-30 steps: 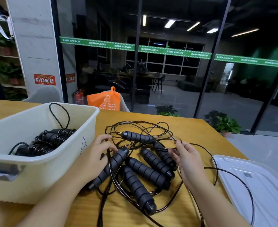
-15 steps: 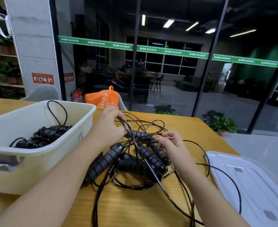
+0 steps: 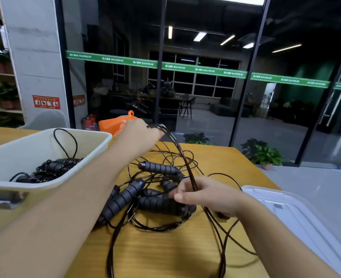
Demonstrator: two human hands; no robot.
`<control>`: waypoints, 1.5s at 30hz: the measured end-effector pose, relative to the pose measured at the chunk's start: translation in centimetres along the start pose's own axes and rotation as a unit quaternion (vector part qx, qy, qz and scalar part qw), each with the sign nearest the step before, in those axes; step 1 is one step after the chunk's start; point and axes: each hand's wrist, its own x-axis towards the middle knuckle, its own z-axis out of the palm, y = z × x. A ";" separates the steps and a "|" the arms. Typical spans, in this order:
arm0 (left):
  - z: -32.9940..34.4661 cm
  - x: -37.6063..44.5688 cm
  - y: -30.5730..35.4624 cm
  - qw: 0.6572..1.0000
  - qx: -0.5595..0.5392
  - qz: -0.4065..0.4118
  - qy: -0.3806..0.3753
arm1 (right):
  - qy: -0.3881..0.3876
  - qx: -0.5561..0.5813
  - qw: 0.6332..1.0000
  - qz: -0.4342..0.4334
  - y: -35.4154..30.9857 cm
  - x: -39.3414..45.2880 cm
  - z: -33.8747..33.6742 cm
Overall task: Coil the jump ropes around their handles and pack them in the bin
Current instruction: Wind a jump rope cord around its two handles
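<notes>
A tangle of black jump ropes [image 3: 157, 197] lies on the wooden table [image 3: 165, 253], just right of a cream plastic bin [image 3: 89, 157]: several ribbed foam handles piled together, with thin cords looping loosely around and over them. The left hand [image 3: 137, 135] is raised above the far side of the pile, fingers curled around a bunch of cords [image 3: 177, 149] and lifting them in a taut line. The right hand [image 3: 203, 194] sits low at the near right of the pile, thumb and fingers pinching that same stretch of cord just above the handles. Inside the bin rests one coiled rope [image 3: 47, 169], a stray loop poking above the rim. A clear lid [image 3: 298, 219] lies flat at the right, near the table edge. An orange bag [image 3: 115, 125] sits behind the bin. The likely risk is that the lifted cords belong to more than one rope, so pulling harder could tighten the knots or drag handles across the table toward its edge.
</notes>
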 end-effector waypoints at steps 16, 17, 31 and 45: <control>-6.4 1.2 3.6 0.991 -0.116 0.044 0.057 | 0.305 0.008 0.950 0.071 -0.5 0.6 -6.5; -6.6 1.3 3.9 0.988 -0.136 0.049 0.050 | 0.328 0.028 0.943 0.060 -0.9 0.8 -6.7; -8.6 -0.3 8.2 0.935 -0.329 0.133 0.000 | 0.259 -0.004 0.965 -0.051 -7.6 6.0 -7.3; -5.7 1.9 4.0 0.945 -0.309 0.099 -0.030 | 0.262 0.075 0.962 0.007 -10.1 7.2 -7.7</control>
